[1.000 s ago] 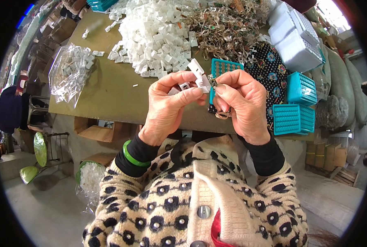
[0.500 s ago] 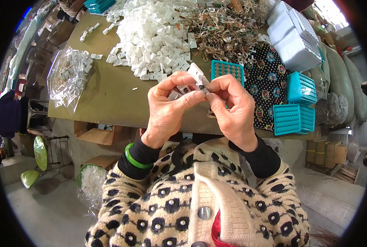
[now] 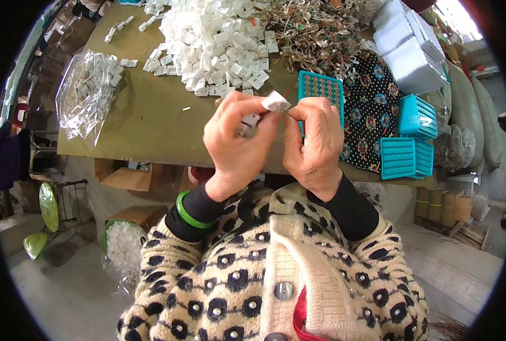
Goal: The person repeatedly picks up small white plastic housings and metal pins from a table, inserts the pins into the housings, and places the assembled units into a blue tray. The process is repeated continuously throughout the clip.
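Observation:
My left hand (image 3: 236, 148) is closed around small white plastic pieces. One white plastic piece (image 3: 276, 102) sticks out between its thumb and forefinger, and another white piece (image 3: 248, 123) shows in the curl of the fingers. Against the outer end of the first piece, my right hand (image 3: 315, 145) pinches something thin, too small to make out. Both hands are held up over the table's front edge. Just beyond the right hand stands a teal tray (image 3: 321, 75) with rows of small round parts, its lower portion covered by that hand.
A large heap of white plastic pieces (image 3: 219, 45) lies ahead, beside a tangle of clear and brown strips (image 3: 315, 31). Stacked white trays (image 3: 415, 68) and teal trays (image 3: 398, 157) stand at the right by a patterned black cloth (image 3: 372, 102). A clear plastic bag (image 3: 82, 108) lies left.
My left hand has turned, tipping the white piece from upright to more sideways. The right hand's fingers have curled in more tightly at its end. The whole view has shifted slightly.

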A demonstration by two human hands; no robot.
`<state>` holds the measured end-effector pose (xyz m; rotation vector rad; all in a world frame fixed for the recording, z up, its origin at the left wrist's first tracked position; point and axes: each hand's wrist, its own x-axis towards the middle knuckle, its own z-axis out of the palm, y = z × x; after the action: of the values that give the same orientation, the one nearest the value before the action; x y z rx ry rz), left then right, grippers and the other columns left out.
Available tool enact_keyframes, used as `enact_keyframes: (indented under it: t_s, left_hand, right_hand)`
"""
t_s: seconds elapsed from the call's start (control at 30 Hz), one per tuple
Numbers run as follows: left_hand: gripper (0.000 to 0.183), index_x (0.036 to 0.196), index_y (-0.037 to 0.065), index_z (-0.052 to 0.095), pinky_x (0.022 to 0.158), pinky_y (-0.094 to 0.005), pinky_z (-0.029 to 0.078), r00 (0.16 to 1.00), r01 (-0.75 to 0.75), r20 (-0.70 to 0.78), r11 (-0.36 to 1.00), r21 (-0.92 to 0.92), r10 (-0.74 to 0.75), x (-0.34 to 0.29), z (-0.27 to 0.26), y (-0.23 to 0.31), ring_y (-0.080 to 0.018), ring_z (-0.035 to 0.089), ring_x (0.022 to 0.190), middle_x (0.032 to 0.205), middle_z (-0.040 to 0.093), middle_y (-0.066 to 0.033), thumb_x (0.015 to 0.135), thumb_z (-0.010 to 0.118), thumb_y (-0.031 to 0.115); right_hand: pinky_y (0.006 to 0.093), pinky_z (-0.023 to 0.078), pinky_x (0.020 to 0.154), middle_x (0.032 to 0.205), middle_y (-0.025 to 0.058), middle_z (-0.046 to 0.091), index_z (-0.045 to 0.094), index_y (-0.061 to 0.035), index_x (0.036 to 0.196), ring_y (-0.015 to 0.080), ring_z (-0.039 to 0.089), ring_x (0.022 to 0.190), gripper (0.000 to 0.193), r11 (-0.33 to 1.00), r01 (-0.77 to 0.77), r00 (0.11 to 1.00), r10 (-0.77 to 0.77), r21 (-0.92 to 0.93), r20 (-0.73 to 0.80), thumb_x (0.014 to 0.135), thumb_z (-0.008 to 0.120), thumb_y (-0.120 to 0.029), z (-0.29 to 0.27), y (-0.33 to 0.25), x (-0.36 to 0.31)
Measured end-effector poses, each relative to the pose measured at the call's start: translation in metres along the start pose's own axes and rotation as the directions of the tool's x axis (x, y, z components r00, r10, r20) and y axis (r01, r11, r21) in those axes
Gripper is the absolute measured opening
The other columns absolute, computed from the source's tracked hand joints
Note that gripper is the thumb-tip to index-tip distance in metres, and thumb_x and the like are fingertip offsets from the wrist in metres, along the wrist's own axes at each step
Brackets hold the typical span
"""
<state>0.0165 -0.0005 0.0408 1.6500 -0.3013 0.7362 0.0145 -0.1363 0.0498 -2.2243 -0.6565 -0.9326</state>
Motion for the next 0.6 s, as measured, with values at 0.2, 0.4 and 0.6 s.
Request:
enact_keyframes:
  t_s: [0.2,0.4,0.6]
  left_hand:
    - [0.012,0.092,0.000,0.065,0.056,-0.0212,0.047,0.742,0.649,0.151,0.644,-0.406,-0.653,0.001,-0.010,0.006,-0.0072,0.058,0.065,0.080,0.064,-0.0010,0.081,0.070,-0.002]
    - [0.012,0.094,0.003,0.060,0.053,-0.0224,0.042,0.432,0.791,0.531,0.022,-0.612,-0.729,0.013,-0.025,0.002,-0.0100,0.055,0.069,0.083,0.062,-0.0038,0.085,0.067,0.006]
    - [0.016,0.099,0.001,0.063,0.054,-0.0230,0.046,0.491,0.761,0.463,0.104,-0.641,-0.738,0.011,-0.025,0.003,-0.0111,0.059,0.067,0.083,0.064,-0.0040,0.084,0.068,0.001]
  right_hand:
    - [0.0384,0.037,0.063,0.084,0.0099,0.054,0.054,-0.0042,0.090,0.0283,0.052,0.071,0.023,0.999,0.023,1.000,-0.022,-0.038,0.021,0.075,0.068,0.005,0.011,0.004,-0.001]
    - [0.0355,0.039,0.056,0.077,0.0103,0.052,0.053,-0.0036,0.091,0.0281,0.052,0.064,0.017,0.973,-0.190,0.979,0.178,0.129,0.099,0.081,0.065,0.003,0.013,-0.003,-0.002]
    - [0.0273,0.037,0.049,0.072,0.0020,0.056,0.055,-0.0018,0.088,0.0120,0.046,0.055,0.011,0.489,-0.755,0.656,0.575,0.438,0.489,0.091,0.065,-0.006,0.002,-0.006,0.002]
